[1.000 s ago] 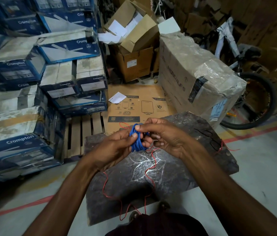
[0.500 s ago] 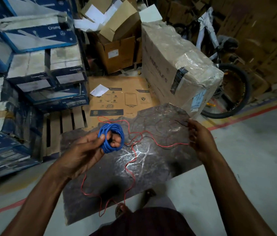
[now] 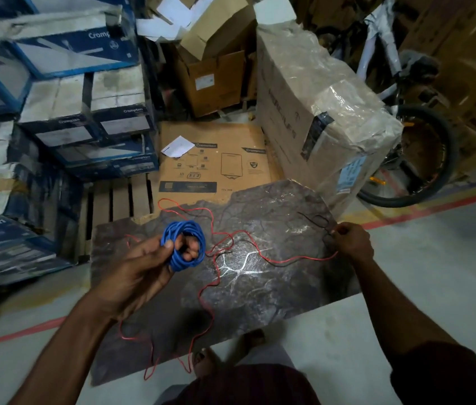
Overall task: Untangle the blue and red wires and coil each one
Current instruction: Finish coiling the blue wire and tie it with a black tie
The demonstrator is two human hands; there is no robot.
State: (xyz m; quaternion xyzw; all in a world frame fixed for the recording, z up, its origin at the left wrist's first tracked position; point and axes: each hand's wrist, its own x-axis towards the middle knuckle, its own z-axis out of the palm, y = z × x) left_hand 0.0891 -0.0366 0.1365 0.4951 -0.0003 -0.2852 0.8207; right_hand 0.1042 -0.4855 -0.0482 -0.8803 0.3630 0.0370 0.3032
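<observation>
The blue wire (image 3: 182, 244) is wound into a round coil, and my left hand (image 3: 140, 267) grips it above the left part of the dark stone slab (image 3: 274, 287). The red wire (image 3: 216, 267) lies loose in loops across the slab, from its far edge down to the near edge. One stretch of it runs right to my right hand (image 3: 350, 242), which pinches the red wire at the slab's right edge. A thin black wire (image 3: 315, 219) lies by that hand.
Stacked blue and white cartons (image 3: 55, 118) stand at the left, with a wooden pallet (image 3: 120, 200) behind the slab. A flat cardboard sheet (image 3: 216, 159), a large wrapped box (image 3: 318, 112) and a bicycle (image 3: 412, 147) lie beyond. My foot (image 3: 201, 358) shows at the slab's near edge.
My hands have parted. The right hand left the blue coil, went to the slab's right edge and took hold of the red wire. The left hand keeps the coil.
</observation>
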